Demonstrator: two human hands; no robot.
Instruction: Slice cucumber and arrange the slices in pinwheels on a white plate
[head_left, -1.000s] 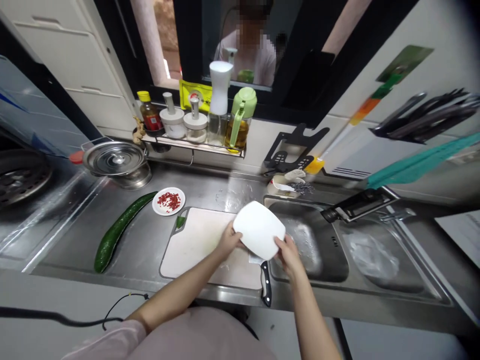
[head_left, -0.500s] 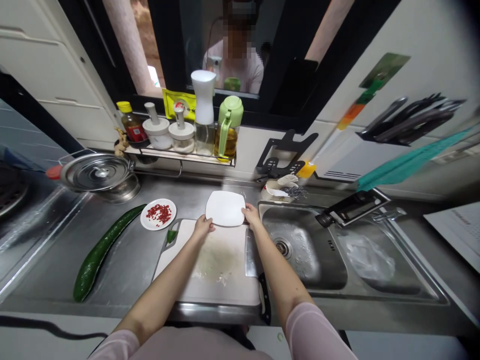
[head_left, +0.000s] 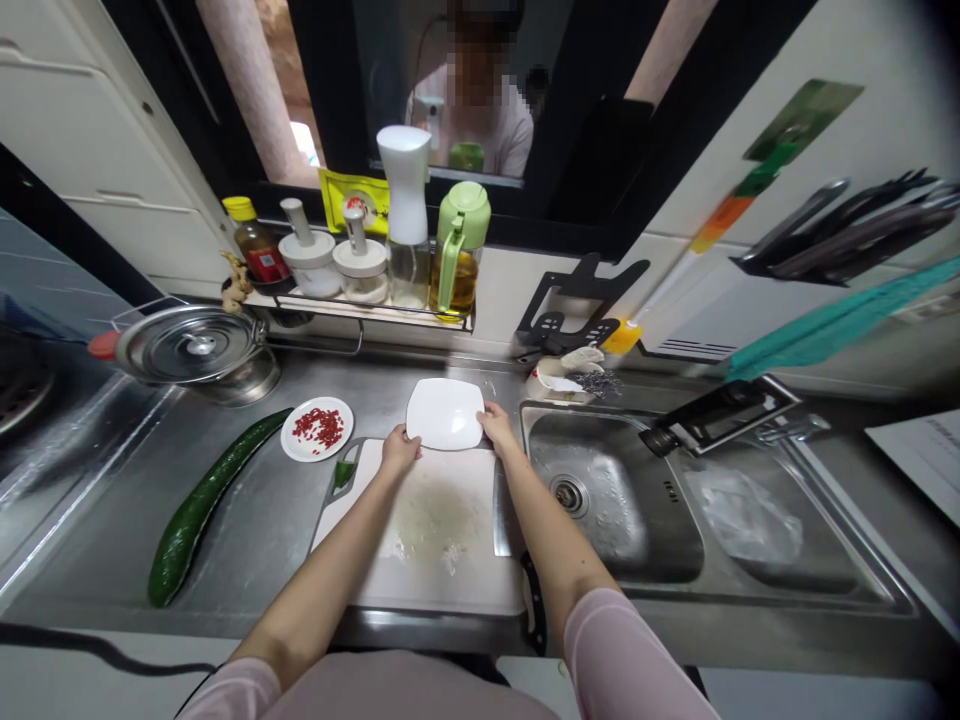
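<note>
A square white plate (head_left: 445,412) lies flat on the steel counter just behind the white cutting board (head_left: 427,540). My left hand (head_left: 398,449) grips its near left edge and my right hand (head_left: 496,424) grips its right edge, fingers curled on the rim. A cleaver (head_left: 504,510) lies along the board's right side, its black handle toward me. Pale chopped bits are scattered on the board.
A round dish of chopped red chilli (head_left: 317,428) and a long cucumber (head_left: 210,495) lie to the left. A lidded steel pot (head_left: 191,348) stands further left. A condiment rack (head_left: 360,290) runs along the back wall. The sink (head_left: 607,500) lies to the right, with a tap (head_left: 720,412).
The plate went from tilted above the board's right side to flat on the counter behind the board. Both hands moved forward with it. The cleaver's blade is now uncovered.
</note>
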